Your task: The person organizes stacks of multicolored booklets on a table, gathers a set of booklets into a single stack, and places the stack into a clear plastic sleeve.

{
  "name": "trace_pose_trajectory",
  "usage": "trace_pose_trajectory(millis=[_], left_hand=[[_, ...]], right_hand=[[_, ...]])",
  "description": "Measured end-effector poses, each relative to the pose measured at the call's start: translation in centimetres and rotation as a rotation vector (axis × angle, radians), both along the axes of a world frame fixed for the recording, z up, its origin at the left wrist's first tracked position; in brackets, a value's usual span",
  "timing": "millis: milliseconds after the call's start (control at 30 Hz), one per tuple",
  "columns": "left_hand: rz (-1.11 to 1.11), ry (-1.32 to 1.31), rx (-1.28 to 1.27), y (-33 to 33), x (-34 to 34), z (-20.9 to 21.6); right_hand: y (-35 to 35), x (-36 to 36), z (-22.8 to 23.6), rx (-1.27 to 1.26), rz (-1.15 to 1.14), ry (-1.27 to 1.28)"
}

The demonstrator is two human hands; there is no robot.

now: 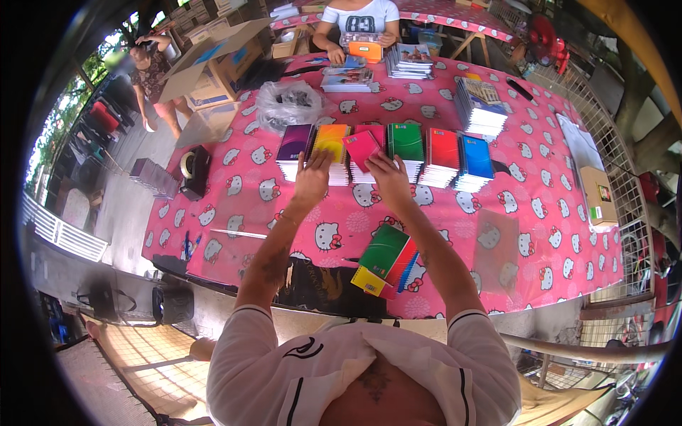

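Stacks of spiral notebooks stand in a row across the table. From left to right they are a purple stack (pixel 295 144), a yellow stack (pixel 332 136), a pink one mostly covered, a green stack (pixel 406 142), a red stack (pixel 442 148) and a blue stack (pixel 475 156). A pink notebook (pixel 363 148) lies tilted over the pink stack. My right hand (pixel 388 177) grips its lower right corner. My left hand (pixel 313 176) rests with fingers stretched out against the front of the yellow stack. Close to me lies a loose fan of green, red, yellow and blue notebooks (pixel 384 257).
A clear plastic bag (pixel 290 106) lies behind the row. A tape dispenser (pixel 192 172) sits at the left edge. Picture-covered notebook stacks (pixel 480 106) stand at the back. Across the table a person (pixel 362 25) handles an orange item; another person (pixel 155 85) stands by cardboard boxes (pixel 213 74).
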State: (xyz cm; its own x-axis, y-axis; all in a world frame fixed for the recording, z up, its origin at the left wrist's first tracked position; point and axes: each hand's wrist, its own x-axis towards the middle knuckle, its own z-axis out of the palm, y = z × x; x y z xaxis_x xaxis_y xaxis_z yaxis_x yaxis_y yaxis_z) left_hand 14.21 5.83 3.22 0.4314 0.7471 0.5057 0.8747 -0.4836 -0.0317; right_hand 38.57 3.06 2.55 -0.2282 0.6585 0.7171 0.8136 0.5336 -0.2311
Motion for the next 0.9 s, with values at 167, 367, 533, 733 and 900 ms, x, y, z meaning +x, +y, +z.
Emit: trace_pose_trajectory(millis=[167,367,533,733,900], left_hand=[[-0.101,-0.192,-0.051,-2.1,-2.8,1.4],[-0.123,-0.190,0.014,-2.6,2.3,1.4],[-0.174,-0.817,-0.455,-7.4,6.5,-1.8],[-0.333,-1.428,-1.184,-7.1,8.0,-2.6],[-0.234,-1.205,-0.686,-5.4,8.5,-1.7]], right_hand=[[-6.9,1.1,1.9,-0.020,-0.031,0.126],[-5.7,1.8,0.0,-0.098,-0.108,0.442],[-8.4,1.8,-2.6,-0.246,-0.061,1.055],[-11.4,3.1,-1.2,-0.590,0.271,1.366],[-11.4,2.5,1.7,-0.244,0.020,1.015]])
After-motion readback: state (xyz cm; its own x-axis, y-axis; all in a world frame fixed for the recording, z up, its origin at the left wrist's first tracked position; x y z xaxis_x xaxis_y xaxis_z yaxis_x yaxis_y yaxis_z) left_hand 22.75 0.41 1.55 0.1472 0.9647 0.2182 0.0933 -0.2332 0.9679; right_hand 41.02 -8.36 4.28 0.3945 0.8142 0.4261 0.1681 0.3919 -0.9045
